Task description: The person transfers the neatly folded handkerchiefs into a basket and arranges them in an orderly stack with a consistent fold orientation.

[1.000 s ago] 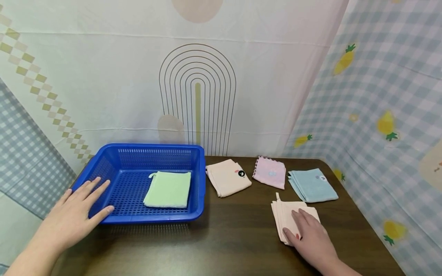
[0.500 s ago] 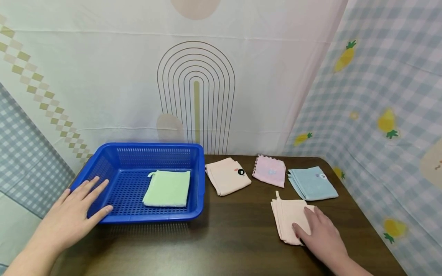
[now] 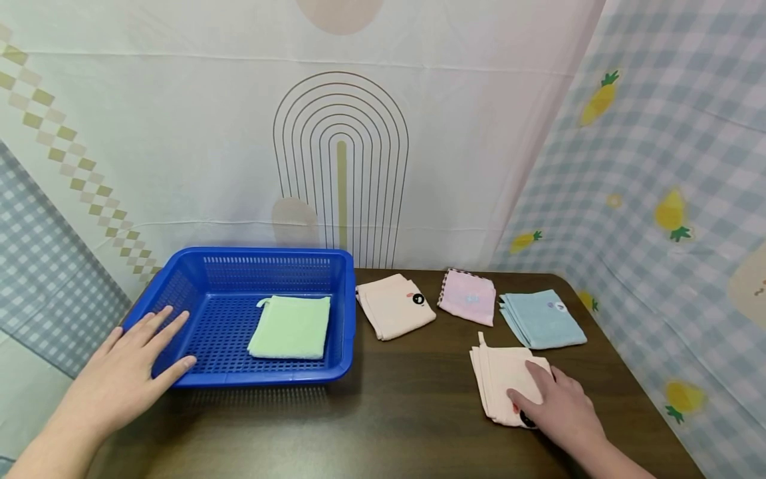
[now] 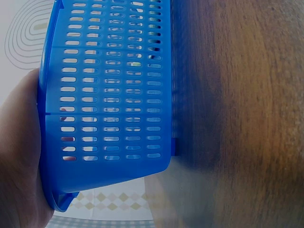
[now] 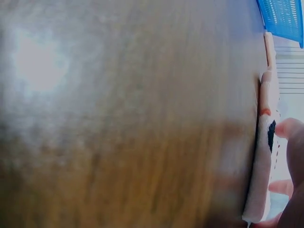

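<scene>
A blue plastic basket point(image 3: 239, 380) stands on the left of the table, with a folded light-green towel point(image 3: 291, 327) lying in it. My left hand point(image 3: 116, 379) rests with spread fingers on the basket's front left corner; in the left wrist view it lies along the basket's rim point(image 4: 43, 95). At the right, my right hand point(image 3: 562, 406) touches a folded pale-pink towel point(image 3: 503, 379) along its right side. The right wrist view shows the thumb point(image 5: 287, 127) beside the towel's dark patch point(image 5: 271, 136). That towel lies flat on the table.
Along the back of the wooden table point(image 3: 383, 426) lie a folded cream towel point(image 3: 395, 309), a lilac towel point(image 3: 468, 297) and a blue-green towel point(image 3: 544, 322). A patterned curtain point(image 3: 467, 146) hangs behind the table and continues along the right side.
My right hand has slid right over the pale-pink towel, from its middle to its right side, uncovering more of it. The left hand and basket have kept their place.
</scene>
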Motion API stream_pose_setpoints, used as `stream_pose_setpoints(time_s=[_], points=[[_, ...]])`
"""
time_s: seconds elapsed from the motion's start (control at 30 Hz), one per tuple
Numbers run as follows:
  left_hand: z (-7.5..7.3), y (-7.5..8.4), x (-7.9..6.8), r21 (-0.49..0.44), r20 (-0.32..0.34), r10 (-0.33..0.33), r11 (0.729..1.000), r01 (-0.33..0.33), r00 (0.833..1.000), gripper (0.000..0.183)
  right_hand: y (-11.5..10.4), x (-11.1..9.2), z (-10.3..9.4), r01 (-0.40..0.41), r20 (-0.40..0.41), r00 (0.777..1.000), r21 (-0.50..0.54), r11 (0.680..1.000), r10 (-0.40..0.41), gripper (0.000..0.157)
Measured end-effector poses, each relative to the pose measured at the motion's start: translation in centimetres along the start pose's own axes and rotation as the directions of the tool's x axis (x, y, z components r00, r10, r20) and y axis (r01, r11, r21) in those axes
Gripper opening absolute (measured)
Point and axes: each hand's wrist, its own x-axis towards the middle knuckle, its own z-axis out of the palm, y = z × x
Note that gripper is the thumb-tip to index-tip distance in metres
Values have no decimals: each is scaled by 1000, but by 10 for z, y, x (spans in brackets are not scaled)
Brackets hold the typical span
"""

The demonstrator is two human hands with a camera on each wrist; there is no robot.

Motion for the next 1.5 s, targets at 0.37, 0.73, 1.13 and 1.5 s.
stream_pose_setpoints(time_s=[0.37,0.73,1.13,1.5], points=[[1,2,2,-11,12,6,1000,-6,1000,83,-3,2,-5,-8,-3,1000,-4,1000,8,99],[1,-2,-2,-7,-1,0,1000,0,1000,83,-4,10,-8,22,27,999,78,997,-24,98],[-1,-1,-1,-22,-1,8,1000,-8,1000,82,-5,17,-19,-19,90,996,231,973,-2,80],[-2,0,-1,-18,0,9,1000,-9,1000,82,1,21,-19,18,112,992,359,933,-63,62]])
